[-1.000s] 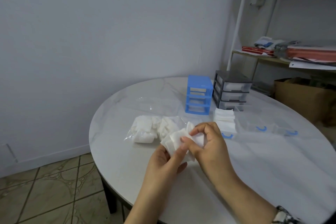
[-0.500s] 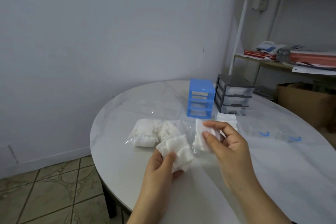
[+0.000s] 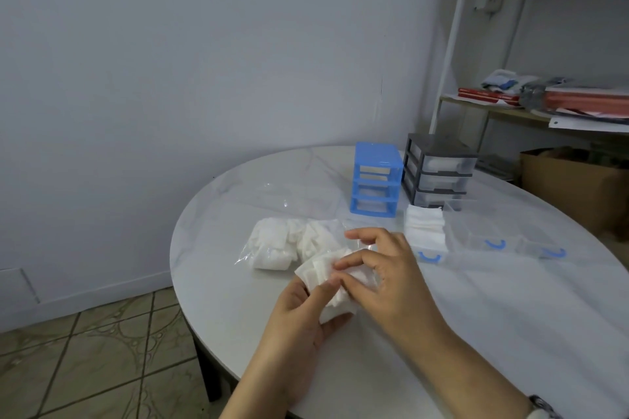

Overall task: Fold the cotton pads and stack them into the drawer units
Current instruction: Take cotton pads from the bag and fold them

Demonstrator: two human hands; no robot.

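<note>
My left hand (image 3: 299, 311) grips a small bundle of white cotton pads (image 3: 321, 270) above the table's front part. My right hand (image 3: 384, 274) has come up against the same bundle, its thumb and forefinger pinching a pad at the top. Behind the hands lies a clear plastic bag of cotton pads (image 3: 282, 243). A pile of folded pads (image 3: 425, 226) fills a clear drawer with a blue handle, pulled out in front of the units. The blue drawer unit (image 3: 376, 178) and the grey drawer unit (image 3: 437, 170) stand side by side at the back.
Two more clear drawers with blue handles (image 3: 495, 236) lie on the white round table (image 3: 510, 316) to the right. A metal shelf with books and papers (image 3: 544, 102) and a cardboard box (image 3: 575, 187) stand beyond the table. Tiled floor is at the lower left.
Half a second ago my right hand held one pad apart from the bundle on the right. It has since come back left and down onto the bundle in my left hand.
</note>
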